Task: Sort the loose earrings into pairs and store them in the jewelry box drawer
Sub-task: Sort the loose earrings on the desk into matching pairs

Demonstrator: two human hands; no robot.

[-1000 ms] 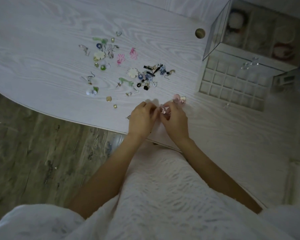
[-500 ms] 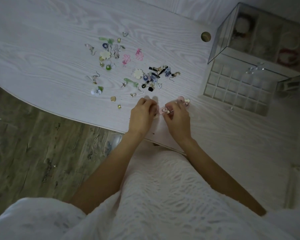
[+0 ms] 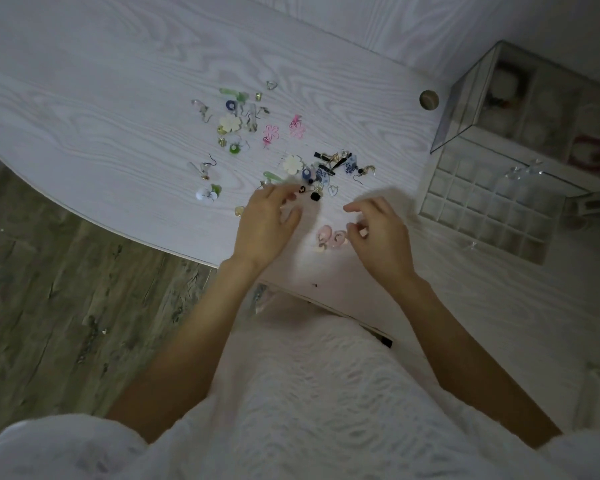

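Several loose earrings (image 3: pixel 291 157) lie scattered on the white wood-grain table (image 3: pixel 101 109): pink knots, cream flowers, green, blue and black pieces. Two pale pink earrings (image 3: pixel 331 237) lie side by side near the table's front edge, between my hands. My left hand (image 3: pixel 269 220) hovers with relaxed, spread fingers over the near edge of the pile and holds nothing. My right hand (image 3: pixel 378 230) sits just right of the pink pair with fingers loosely curled, nothing plainly in them. The jewelry box (image 3: pixel 548 109) stands at the right, its gridded drawer (image 3: pixel 485 202) pulled out.
A round cable hole (image 3: pixel 429 99) sits in the table left of the glass box. The table's curved front edge runs diagonally, with wood-look floor (image 3: pixel 66 306) below at the left. My white garment fills the bottom of the view.
My hands were together handling a pink earring. Now they have parted, the pink pair lies on the table, and my left hand has moved up toward the pile.
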